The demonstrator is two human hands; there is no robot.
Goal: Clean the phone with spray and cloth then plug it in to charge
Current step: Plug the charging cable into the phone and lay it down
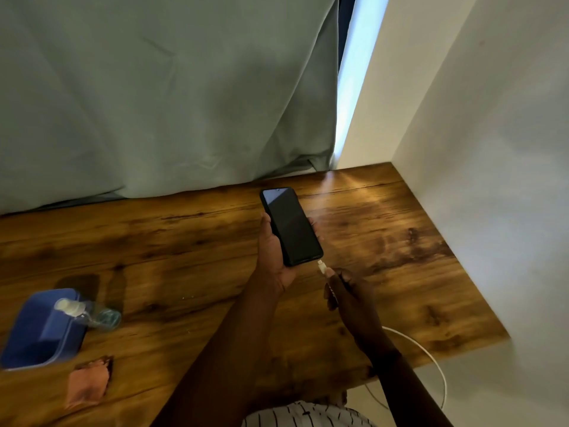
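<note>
A black phone (291, 226) with a dark screen is held above the wooden table (184, 241), my left hand (272, 254) gripping it from underneath and along its sides. My right hand (345, 292) pinches the white charging plug (321, 267), whose tip sits just below the phone's bottom edge, close to the port; I cannot tell whether it touches. The white cable (431, 359) loops off the table's right edge. At the far left a clear spray bottle (89, 312) lies on its side. A small pinkish cloth (87, 383) rests near the front left.
A blue box (40, 331) lies under the spray bottle's head at the left. A grey-green curtain (169, 103) hangs behind the table, and a white wall (492, 180) bounds it on the right. A striped garment (308, 416) shows at the bottom edge.
</note>
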